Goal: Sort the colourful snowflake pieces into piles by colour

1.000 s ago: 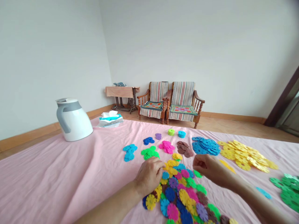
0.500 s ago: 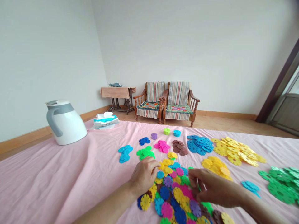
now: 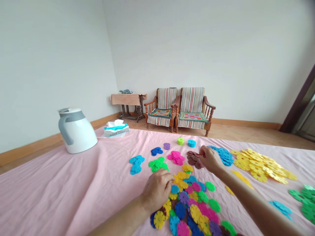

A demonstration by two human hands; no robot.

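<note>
My left hand (image 3: 158,189) rests with curled fingers on the left edge of a mixed heap of coloured plastic snowflake discs (image 3: 194,205); whatever is under its fingers is hidden. My right hand (image 3: 209,158) reaches forward to a small pile of brown discs (image 3: 192,160), its fingers pinched together at the pile's right edge, apparently on a brown disc. Around these lie sorted piles: pink (image 3: 176,157), bright green (image 3: 157,164), light blue (image 3: 136,163), dark blue (image 3: 156,151) and purple (image 3: 167,146).
A pink cloth (image 3: 73,183) covers the surface. A white kettle (image 3: 76,131) and a tissue pack (image 3: 115,128) stand far left. Large blue (image 3: 226,156), yellow (image 3: 261,162) and green (image 3: 305,200) piles lie right. Two striped armchairs (image 3: 179,109) stand behind.
My right hand left the mixed heap and moved forward to the brown pile. My left hand stayed on the heap's left edge. The camera view shifted a little.
</note>
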